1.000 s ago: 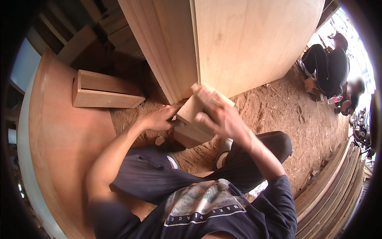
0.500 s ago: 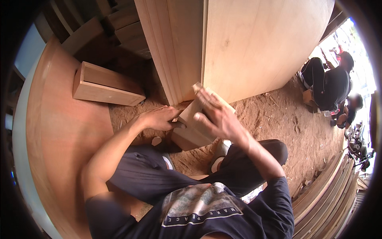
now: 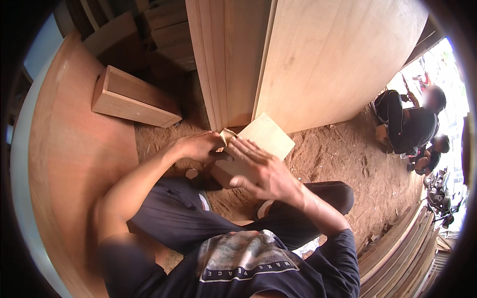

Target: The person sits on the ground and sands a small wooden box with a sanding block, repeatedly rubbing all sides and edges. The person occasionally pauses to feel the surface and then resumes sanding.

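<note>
A pale wooden box [image 3: 271,136] sits tilted between my knees, close to the ground. My left hand [image 3: 198,146] is closed at its left edge, with the fingertips partly hidden against the wood. Across its top face lies my right hand [image 3: 266,171], fingers stretched forward and thumb held out to the side. A folded tan sheet that looks like sandpaper [image 3: 227,135] pokes out past the right fingertips, pressed under them. The hand covers the rest of the sheet.
Ahead rises a large wooden cabinet [image 3: 328,64]. A long open wooden box [image 3: 136,111] stands left, by a curved wooden panel [image 3: 74,164]. Stacked planks [image 3: 397,248] lie at lower right on sandy ground [image 3: 343,154]. Two people [image 3: 417,121] sit farther right.
My right hand has slid toward me and left along the box's top face, taking the sandpaper with it. More of the far top face shows. My left hand stays at the edge.
</note>
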Available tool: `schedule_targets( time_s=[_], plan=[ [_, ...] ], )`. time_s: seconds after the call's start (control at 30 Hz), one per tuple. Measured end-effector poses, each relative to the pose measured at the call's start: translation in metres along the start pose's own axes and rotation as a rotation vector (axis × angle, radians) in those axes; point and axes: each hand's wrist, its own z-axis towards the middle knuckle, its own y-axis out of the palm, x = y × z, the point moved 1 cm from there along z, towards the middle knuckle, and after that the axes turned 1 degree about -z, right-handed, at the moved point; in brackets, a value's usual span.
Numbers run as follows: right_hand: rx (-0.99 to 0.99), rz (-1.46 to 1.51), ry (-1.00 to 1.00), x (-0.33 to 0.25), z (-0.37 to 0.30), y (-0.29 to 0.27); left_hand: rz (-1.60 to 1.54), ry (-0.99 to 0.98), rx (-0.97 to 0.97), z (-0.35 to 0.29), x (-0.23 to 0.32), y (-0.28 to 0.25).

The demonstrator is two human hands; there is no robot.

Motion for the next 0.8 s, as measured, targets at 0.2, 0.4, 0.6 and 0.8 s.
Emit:
schedule_targets(
  time_s=[0.2, 0.4, 0.6, 0.8],
  plan=[
    [0.122, -0.039, 0.232, 0.046, 0.015, -0.013, -0.176, 0.06, 0.134, 0.0, 0.01, 0.0],
    [-0.021, -0.017, 0.098, 0.027, 0.012, -0.007, -0.103, -0.022, -0.01, -0.005, 0.001, 0.004],
    [-0.013, 0.038, 0.016, 0.017, 0.014, -0.006, -0.064, 0.163, 0.166, -0.003, -0.006, 0.011],
    [0.034, -0.02, 0.152, 0.043, 0.01, -0.015, -0.113, -0.021, 0.013, 0.004, 0.012, 0.0]
  ],
)
